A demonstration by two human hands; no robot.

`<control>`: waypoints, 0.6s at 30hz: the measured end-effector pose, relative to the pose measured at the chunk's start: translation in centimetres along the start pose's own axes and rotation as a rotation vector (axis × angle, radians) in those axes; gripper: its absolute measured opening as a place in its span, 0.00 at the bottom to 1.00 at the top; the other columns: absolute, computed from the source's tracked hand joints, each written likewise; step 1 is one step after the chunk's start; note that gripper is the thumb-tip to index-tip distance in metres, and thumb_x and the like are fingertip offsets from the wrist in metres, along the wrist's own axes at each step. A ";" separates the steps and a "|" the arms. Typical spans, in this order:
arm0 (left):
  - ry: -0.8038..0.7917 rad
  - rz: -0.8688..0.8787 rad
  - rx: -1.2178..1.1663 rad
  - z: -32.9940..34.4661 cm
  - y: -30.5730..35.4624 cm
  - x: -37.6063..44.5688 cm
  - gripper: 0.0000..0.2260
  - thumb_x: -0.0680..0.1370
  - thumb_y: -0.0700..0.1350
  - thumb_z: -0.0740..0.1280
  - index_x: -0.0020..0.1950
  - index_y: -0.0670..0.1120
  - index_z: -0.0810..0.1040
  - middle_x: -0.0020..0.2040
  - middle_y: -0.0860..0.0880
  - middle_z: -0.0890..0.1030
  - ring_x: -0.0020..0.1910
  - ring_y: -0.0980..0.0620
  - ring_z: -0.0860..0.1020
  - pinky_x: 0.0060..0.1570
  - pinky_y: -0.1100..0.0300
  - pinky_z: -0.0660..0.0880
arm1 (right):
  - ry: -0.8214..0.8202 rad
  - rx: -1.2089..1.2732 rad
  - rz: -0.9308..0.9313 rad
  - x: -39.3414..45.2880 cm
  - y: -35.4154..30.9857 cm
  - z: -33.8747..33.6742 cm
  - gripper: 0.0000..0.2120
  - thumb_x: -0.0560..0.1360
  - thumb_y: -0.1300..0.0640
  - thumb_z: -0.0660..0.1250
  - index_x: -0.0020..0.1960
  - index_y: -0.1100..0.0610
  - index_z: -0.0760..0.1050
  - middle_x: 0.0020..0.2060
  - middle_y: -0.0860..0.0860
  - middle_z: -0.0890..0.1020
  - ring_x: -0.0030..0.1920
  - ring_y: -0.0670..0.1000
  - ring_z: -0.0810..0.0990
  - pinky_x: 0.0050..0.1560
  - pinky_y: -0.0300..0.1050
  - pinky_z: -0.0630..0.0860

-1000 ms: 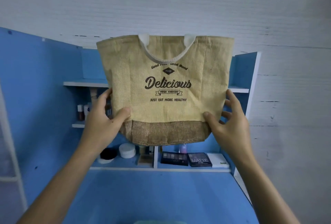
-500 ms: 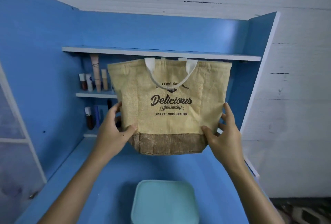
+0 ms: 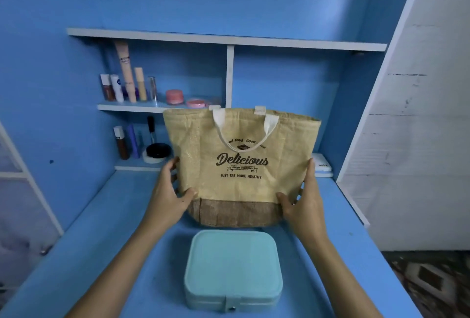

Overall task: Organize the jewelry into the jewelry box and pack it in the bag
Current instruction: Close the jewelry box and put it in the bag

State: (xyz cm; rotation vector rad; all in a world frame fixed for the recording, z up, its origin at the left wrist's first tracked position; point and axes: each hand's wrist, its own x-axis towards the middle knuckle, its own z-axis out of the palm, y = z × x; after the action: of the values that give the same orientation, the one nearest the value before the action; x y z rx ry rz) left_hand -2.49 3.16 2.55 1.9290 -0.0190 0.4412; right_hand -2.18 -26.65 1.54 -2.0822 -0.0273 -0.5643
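Blue desk (image 3: pixel 106 241) and blue shelving fill the view, with a white wall to the right.

Left hand (image 3: pixel 167 195) is curled on the lower left edge of the bag (image 3: pixel 241 165), thumb across the front where the pale cloth meets the darker brown base band, fingers tucked behind. Right hand (image 3: pixel 305 203) grips the lower right edge the same way, thumb on the front, fingers round the back. Both hands are closed on the cloth.

Between them the bag stands upright, its mouth up, a white handle (image 3: pixel 244 134) drooping down over the printed word "Delicious". Its base is at the desk surface; whether it rests there cannot be told.

Just in front of the bag, nearer the person, the jewelry box (image 3: pixel 232 269) lies flat on the desk with its lid shut, a small clasp on the near side. It is apart from both hands.

Behind the bag, the middle shelf (image 3: pixel 132 107) carries upright tubes and bottles (image 3: pixel 124 86) and pink jars (image 3: pixel 174 96). On the lower level to the left are more bottles and a black compact (image 3: pixel 158 151). A white case (image 3: pixel 322 165) shows at the bag's right.
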 end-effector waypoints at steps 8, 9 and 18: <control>0.017 -0.022 0.024 0.9 -3.0 -0.9 0.36 0.73 0.40 0.75 0.76 0.52 0.60 0.71 0.54 0.68 0.69 0.55 0.72 0.66 0.48 0.74 | -0.003 -0.040 0.024 -1.1 2.0 1.2 0.53 0.74 0.59 0.74 0.80 0.42 0.37 0.51 0.48 0.70 0.49 0.51 0.73 0.50 0.50 0.77; 0.018 -0.028 0.012 0.9 -3.2 -1.0 0.36 0.74 0.39 0.75 0.76 0.53 0.60 0.71 0.54 0.68 0.69 0.55 0.72 0.66 0.47 0.74 | -0.003 -0.050 0.021 -1.1 2.1 1.3 0.52 0.74 0.59 0.74 0.80 0.43 0.37 0.50 0.48 0.70 0.48 0.50 0.73 0.49 0.50 0.77; 0.049 -0.032 0.060 0.4 -2.7 -3.1 0.33 0.76 0.46 0.72 0.77 0.56 0.60 0.71 0.60 0.65 0.70 0.58 0.68 0.69 0.50 0.69 | 0.068 -0.059 -0.091 -3.1 0.4 0.2 0.44 0.77 0.58 0.69 0.81 0.50 0.43 0.57 0.44 0.67 0.56 0.46 0.69 0.49 0.30 0.62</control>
State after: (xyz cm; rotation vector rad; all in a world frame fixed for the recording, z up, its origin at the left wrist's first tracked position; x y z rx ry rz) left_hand -4.69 3.24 -0.98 1.9737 0.0571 0.4719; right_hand -4.76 -26.08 -0.14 -2.1259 -0.0672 -0.6988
